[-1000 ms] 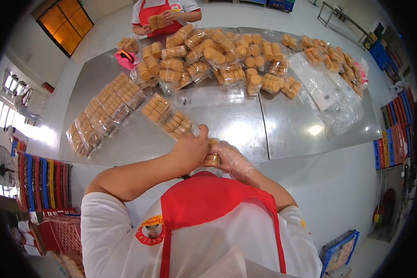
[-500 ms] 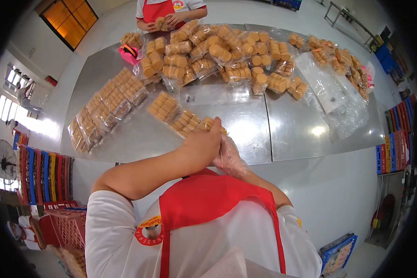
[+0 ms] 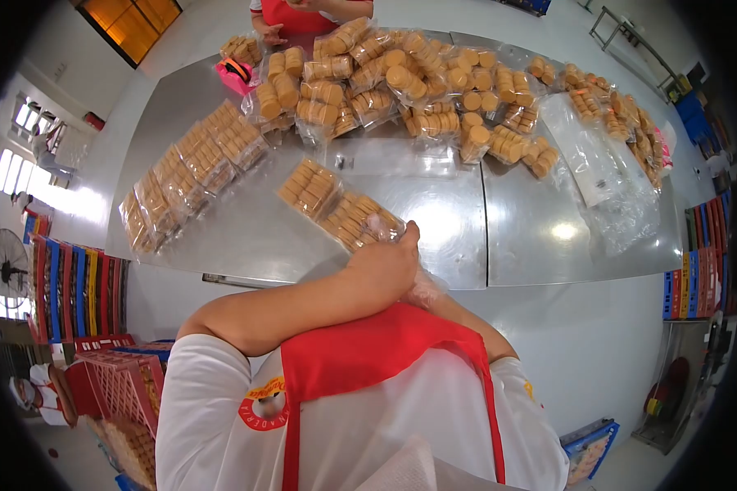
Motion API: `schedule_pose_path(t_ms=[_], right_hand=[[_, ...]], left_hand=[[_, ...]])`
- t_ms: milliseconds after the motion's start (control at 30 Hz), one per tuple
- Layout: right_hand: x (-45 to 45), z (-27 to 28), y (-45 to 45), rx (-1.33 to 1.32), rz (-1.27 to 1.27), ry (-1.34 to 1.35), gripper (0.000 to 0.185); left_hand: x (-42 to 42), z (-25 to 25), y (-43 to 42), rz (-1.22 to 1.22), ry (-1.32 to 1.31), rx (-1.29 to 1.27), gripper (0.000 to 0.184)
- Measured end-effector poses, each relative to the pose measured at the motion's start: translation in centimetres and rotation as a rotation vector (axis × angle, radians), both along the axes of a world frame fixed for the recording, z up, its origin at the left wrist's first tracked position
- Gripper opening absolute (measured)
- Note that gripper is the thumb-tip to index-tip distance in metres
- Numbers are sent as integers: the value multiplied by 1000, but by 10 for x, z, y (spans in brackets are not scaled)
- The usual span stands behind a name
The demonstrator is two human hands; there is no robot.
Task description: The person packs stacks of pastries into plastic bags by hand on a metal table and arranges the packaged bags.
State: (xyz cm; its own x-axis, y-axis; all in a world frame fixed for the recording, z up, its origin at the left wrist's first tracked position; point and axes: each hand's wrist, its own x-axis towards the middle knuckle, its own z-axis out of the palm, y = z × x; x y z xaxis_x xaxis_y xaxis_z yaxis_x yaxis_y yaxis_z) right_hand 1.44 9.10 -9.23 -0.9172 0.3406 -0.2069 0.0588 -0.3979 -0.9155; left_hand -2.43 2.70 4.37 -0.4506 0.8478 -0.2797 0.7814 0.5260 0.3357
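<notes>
A long clear plastic bag of round golden cookies (image 3: 345,211) lies slantwise on the steel table in front of me, its near end reaching my hands. My left hand (image 3: 387,263) is closed at that end, thumb side up, with the gathered plastic at its fingers. Beneath and behind it is my right hand (image 3: 426,288), in a thin clear glove; the left hand hides its fingers, so its grip does not show. To the left, several filled cookie bags (image 3: 184,182) lie side by side in a slanting row.
A large heap of bagged cookies (image 3: 401,78) covers the far side of the steel table (image 3: 540,245). Flat clear plastic bags (image 3: 585,164) lie on the right. A pink tape dispenser (image 3: 236,75) sits at the far left. Across the table stands a co-worker in a red apron (image 3: 299,18).
My hands have shifted slightly right, and more of the bag's near end shows. The co-worker's hands, earlier together on a small cookie pack, are now apart, one raised.
</notes>
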Motion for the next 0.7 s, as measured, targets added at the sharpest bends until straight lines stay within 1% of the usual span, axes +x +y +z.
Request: schedule_pose_path(t_ms=[33, 100, 133, 200, 267, 300, 367, 467, 567, 700], right_hand=[[1, 26, 8, -131, 42, -61, 41], [4, 76, 25, -392, 126, -182, 45], [5, 90, 31, -521, 167, -243, 47], [19, 99, 38, -505, 260, -76, 46], [30, 78, 48, -215, 327, 19, 43], [31, 41, 53, 60, 335, 34, 40], [29, 31, 51, 397, 328, 5, 37], [18, 75, 35, 532, 300, -111, 35], [13, 79, 31, 483, 290, -93, 34], [8, 73, 22, 445, 290, -63, 33]], left_hand=[[1, 5, 1, 20, 10, -1, 55], [0, 11, 0, 10, 36, -24, 55], [-2, 12, -1, -21, 53, -46, 59], [-5, 15, -5, -74, 85, -30, 62], [-3, 15, -13, -111, 112, 42, 57], [-1, 10, -15, -120, 118, 64, 51], [2, -2, -16, -140, 137, 111, 39], [1, -4, -13, -229, 61, 182, 38], [0, -2, -11, -185, 5, 111, 38], [-6, -6, -17, -173, -8, 182, 40]])
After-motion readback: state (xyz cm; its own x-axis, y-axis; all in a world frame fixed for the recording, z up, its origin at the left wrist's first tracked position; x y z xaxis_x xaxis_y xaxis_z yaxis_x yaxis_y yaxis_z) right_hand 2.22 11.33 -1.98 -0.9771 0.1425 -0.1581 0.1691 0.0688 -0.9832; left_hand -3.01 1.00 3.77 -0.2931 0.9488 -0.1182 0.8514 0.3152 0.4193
